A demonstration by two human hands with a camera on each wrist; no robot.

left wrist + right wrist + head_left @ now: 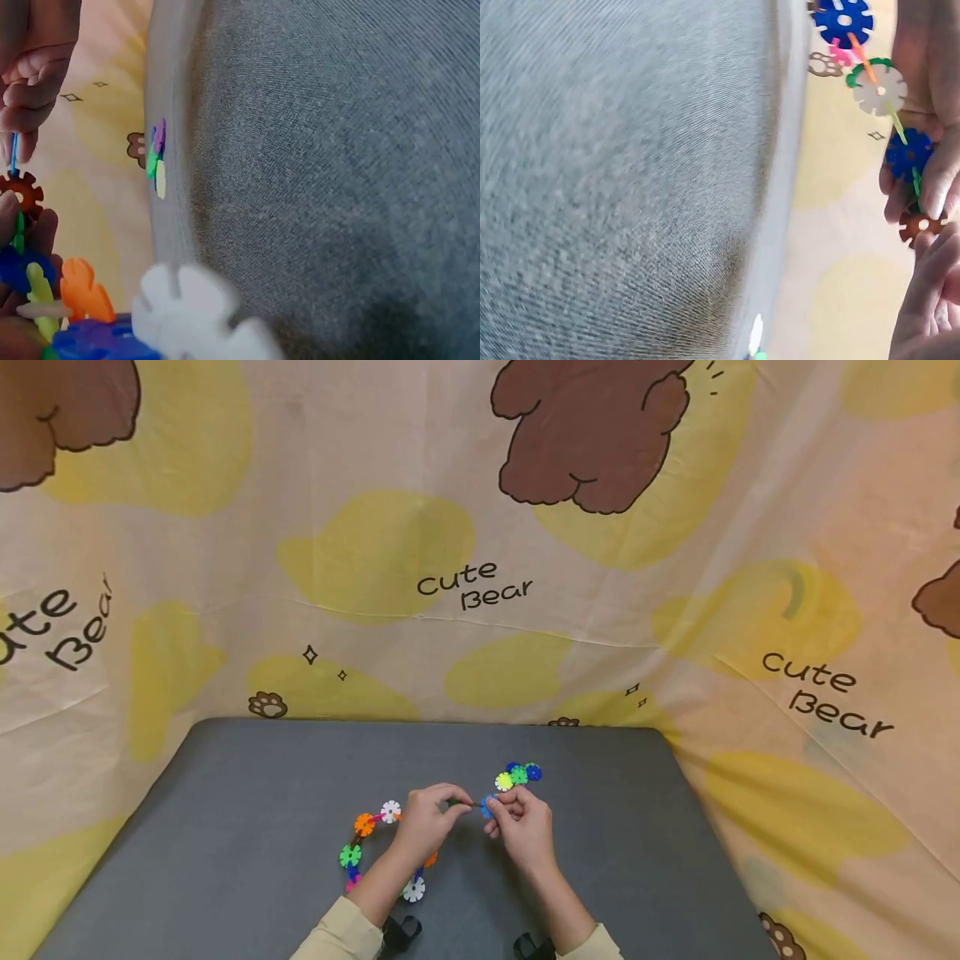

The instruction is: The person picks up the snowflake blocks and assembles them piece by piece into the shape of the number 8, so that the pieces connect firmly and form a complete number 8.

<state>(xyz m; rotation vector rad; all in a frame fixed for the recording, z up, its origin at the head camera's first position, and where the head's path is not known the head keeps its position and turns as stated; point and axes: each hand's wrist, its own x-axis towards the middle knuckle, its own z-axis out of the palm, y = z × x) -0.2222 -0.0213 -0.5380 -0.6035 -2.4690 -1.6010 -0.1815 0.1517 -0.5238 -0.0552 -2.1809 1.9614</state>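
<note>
My left hand (427, 818) pinches the end of a chain of notched plastic snowflake discs. In the left wrist view, a brown disc (26, 193) sits at that end, near my left fingertips. My right hand (525, 829) pinches a light blue disc (486, 807), which meets the brown one edge to edge; whether their slots are engaged cannot be told. The rest of the chain curves on the table below my left forearm, with a white disc (391, 812), an orange disc (364, 824) and a green disc (350, 856) showing. The forearm hides part of it.
Beyond my right hand lies a small group of loose discs, among them a yellow disc (503, 782) and a green disc (519, 775). The grey table (262, 785) ends at a printed cloth backdrop (360, 610). Black straps (402, 933) circle the wrists.
</note>
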